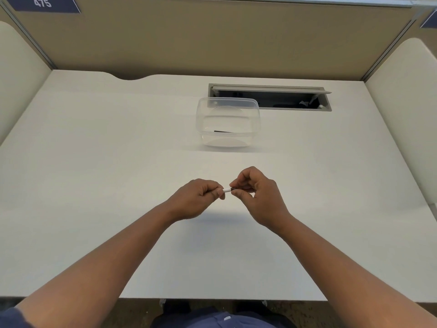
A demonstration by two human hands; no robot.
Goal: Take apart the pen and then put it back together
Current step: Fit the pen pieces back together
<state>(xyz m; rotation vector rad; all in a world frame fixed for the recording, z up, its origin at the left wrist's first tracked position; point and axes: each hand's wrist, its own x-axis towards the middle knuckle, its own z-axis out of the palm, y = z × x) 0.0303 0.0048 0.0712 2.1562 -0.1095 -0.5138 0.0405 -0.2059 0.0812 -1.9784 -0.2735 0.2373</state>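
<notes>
A short stretch of a white pen shows between my two hands, held level above the middle of the white desk. My left hand is closed around the pen's left part, which is hidden in the fist. My right hand pinches the dark end of the pen with its fingertips. The rest of the pen is covered by my fingers. A thin black pen part lies inside the clear plastic container farther back on the desk.
An open grey cable hatch is set into the desk behind the container. Beige partition walls stand at the back and on both sides. The near desk edge runs below my forearms.
</notes>
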